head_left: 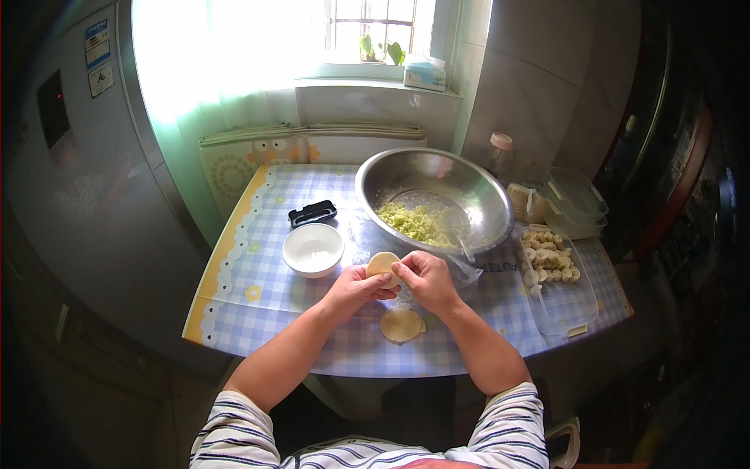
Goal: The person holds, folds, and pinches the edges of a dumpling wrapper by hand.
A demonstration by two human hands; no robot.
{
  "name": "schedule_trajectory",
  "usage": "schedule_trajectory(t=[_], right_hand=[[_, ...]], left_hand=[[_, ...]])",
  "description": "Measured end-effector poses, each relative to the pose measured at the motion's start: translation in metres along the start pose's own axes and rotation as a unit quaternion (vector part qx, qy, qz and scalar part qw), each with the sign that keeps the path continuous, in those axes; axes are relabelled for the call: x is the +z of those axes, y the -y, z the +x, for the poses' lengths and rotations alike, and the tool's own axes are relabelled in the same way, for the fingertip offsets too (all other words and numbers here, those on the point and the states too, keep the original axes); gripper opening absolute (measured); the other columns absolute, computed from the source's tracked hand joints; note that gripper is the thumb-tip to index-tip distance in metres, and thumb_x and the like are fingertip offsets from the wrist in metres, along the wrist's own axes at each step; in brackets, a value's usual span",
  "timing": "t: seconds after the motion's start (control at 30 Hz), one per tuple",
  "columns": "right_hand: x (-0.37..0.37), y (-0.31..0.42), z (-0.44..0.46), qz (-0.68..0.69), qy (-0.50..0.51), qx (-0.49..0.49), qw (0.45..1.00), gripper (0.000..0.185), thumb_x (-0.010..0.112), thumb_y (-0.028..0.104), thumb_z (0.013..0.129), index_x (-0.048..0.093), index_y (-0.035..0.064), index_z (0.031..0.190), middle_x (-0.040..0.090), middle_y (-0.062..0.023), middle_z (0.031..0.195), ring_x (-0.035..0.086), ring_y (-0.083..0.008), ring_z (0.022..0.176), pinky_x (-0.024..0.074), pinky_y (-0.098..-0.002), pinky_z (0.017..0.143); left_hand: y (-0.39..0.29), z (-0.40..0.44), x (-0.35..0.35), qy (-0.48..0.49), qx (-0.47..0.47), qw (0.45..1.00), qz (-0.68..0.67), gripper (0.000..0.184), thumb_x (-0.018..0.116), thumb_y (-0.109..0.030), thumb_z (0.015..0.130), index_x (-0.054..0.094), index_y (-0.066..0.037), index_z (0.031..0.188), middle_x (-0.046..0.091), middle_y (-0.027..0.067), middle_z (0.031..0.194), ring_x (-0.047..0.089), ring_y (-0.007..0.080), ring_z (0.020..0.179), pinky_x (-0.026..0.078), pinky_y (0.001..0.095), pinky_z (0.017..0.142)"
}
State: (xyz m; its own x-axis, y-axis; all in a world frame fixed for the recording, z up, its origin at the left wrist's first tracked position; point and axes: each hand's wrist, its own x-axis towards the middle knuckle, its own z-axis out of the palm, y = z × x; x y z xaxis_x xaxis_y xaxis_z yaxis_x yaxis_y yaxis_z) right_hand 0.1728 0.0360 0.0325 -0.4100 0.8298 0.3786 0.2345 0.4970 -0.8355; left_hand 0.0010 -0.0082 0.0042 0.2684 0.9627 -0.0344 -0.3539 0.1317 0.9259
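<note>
Pinching a dough wrapper (pixel 383 266) by its edges, both hands (pixel 362 286) (pixel 427 279) have tablecloth (pixel 273 305) spreading leftward.

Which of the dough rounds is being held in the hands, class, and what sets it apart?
The dough round between the left hand and right hand; the other dough lies on the checked tablecloth, nearer the person.

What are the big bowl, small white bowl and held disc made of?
Big bowl: metal, probably polished stainless steel; silvery grey with bright reflections.
Small white bowl: smooth finish, ceramic or plastic; its plain white surface doesn't settle which.
Held disc: probably dough, matte; pale yellowish, no sharp highlights.
</note>
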Motion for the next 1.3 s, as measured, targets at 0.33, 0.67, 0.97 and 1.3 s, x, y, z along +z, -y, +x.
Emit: schedule_trajectory(t=[0.33,0.67,0.97,1.3], right_hand=[[0.0006,-0.0003,0.0000,0.035,0.003,0.012,0.999,0.020,0.064,0.018,0.082,0.063,-0.0017,0.078,0.060,-0.0077,0.069,0.055,-0.0110,0.060,0.0457,-0.0259,0.056],[0.0002,-0.0004,0.0005,0.024,0.007,0.015,1.000,0.020,0.064,0.018,0.082,0.063,-0.0016,0.078,0.059,-0.0074,0.068,0.054,-0.0103,0.058,0.0450,-0.0258,0.054],[0.0000,0.0015,-0.0003,0.013,0.010,0.017,1.000,0.019,0.063,0.017,0.082,0.062,-0.0011,0.077,0.058,-0.0078,0.067,0.053,-0.0116,0.057,0.0439,-0.0270,0.054],[-0.0011,0.0051,-0.0008,0.000,0.010,0.013,1.000,0.019,0.064,0.017,0.082,0.062,-0.0013,0.076,0.058,-0.0083,0.067,0.053,-0.0121,0.057,0.0440,-0.0272,0.054]], left_hand=[[0.0019,0.0014,-0.0013,0.005,0.005,1.000,0.001,0.029,0.059,-0.022,0.089,0.060,0.000,0.106,0.064,0.0100,0.095,0.064,0.0162,0.084,0.053,0.0278,0.077],[0.0010,0.0011,-0.0002,0.007,-0.003,1.000,0.002,0.027,0.057,-0.020,0.090,0.059,0.002,0.106,0.063,0.0113,0.097,0.063,0.0165,0.086,0.053,0.0282,0.078],[-0.0002,0.0001,0.0006,0.004,-0.005,1.000,0.008,0.027,0.058,-0.019,0.089,0.059,0.002,0.107,0.063,0.0116,0.098,0.064,0.0168,0.086,0.053,0.0279,0.078],[-0.0002,-0.0004,0.0007,0.005,-0.005,1.000,0.004,0.027,0.057,-0.019,0.089,0.058,0.002,0.107,0.063,0.0114,0.098,0.064,0.0169,0.087,0.053,0.0290,0.079]])
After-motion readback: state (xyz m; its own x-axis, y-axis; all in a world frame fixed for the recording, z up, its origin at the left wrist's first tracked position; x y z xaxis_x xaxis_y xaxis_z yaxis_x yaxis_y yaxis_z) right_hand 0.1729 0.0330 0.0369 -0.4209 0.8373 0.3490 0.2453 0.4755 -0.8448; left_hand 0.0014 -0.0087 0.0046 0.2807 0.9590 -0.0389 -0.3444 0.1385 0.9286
